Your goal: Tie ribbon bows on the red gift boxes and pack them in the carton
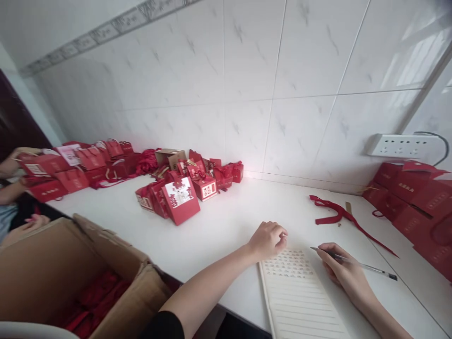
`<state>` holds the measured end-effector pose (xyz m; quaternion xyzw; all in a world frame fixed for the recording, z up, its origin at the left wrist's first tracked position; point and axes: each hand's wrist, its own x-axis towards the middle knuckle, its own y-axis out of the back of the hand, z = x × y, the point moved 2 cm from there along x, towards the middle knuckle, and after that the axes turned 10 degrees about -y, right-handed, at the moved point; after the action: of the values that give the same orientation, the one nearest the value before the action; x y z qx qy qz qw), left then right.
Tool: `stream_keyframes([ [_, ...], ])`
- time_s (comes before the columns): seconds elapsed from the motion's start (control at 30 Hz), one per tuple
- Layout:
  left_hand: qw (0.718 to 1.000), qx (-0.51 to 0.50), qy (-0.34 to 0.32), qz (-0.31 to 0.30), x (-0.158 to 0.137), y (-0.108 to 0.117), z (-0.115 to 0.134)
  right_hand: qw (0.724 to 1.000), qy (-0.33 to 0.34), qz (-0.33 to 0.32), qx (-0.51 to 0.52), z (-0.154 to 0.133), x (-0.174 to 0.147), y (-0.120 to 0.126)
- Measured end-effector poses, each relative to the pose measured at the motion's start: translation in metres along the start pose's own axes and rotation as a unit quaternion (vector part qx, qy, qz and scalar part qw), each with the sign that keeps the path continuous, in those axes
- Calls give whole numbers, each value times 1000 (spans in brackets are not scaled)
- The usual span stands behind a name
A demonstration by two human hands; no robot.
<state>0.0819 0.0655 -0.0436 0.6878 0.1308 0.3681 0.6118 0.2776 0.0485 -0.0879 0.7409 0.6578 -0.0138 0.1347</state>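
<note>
A lined notebook [300, 301] lies on the white table, its upper lines filled with handwriting. At its top edge rests my left hand [268, 241], fingers curled inward, with nothing visible in them. My right hand [341, 270] is closed around a pen [370, 268] to the right of the page. The pen's tip points left, near the notebook's upper right corner, and its tail sticks out past the hand. Above the right hand lies a loose red ribbon [335, 212] on the table.
Red gift boxes [181, 200] stand in a cluster by the wall, with more boxes [88, 160] at far left and a stack [420, 202] at right. A cardboard box [120, 245] holds red items. Another person's hand [30, 226] shows at left. A power strip [406, 145] is on the wall.
</note>
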Motion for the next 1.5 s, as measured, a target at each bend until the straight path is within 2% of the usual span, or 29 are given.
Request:
stream_keyframes([
  [0.07,999,39,2,-22,-3,15,-8,1000,1,-4,-25,1,-2,1],
  [0.17,996,76,38,-27,-15,51,-37,997,10,1,-72,3,-5,4],
  [0.23,990,94,103,-12,-33,83,-66,994,19,13,-106,3,-7,5],
  [0.33,965,117,232,42,-74,131,-113,990,27,32,-131,1,-9,4],
  [0.47,899,133,396,132,-135,173,-159,989,22,34,-141,0,-9,2],
  [0.53,859,129,461,181,-158,181,-172,988,19,39,-148,0,-9,2],
  [0.6,836,110,496,210,-171,180,-179,986,19,44,-159,0,-9,2],
  [0.67,835,76,503,211,-175,174,-184,984,19,45,-170,1,-9,3],
  [0.77,848,23,489,203,-168,162,-186,983,19,47,-176,2,-8,3],
  [0.87,862,-22,456,220,-155,153,-180,985,33,42,-165,3,-8,2],
  [0.97,885,-76,392,240,-139,148,-164,989,69,36,-124,0,-13,2],
  [1.1,909,-156,291,253,-114,144,-127,984,149,68,-63,-17,-33,-3],
  [1.2,919,-234,205,243,-97,143,-89,976,195,93,-42,-36,-56,-17],
  [1.27,924,-272,154,219,-89,144,-60,967,247,54,-33,-50,-71,-32],
  [1.33,932,-285,129,185,-84,144,-31,959,281,-17,-21,-62,-85,-48],
  [1.43,931,-320,104,141,-82,146,6,952,287,-111,6,-73,-104,-66],
  [1.5,924,-351,94,120,-82,148,21,950,278,-140,-10,-77,-112,-69],
])
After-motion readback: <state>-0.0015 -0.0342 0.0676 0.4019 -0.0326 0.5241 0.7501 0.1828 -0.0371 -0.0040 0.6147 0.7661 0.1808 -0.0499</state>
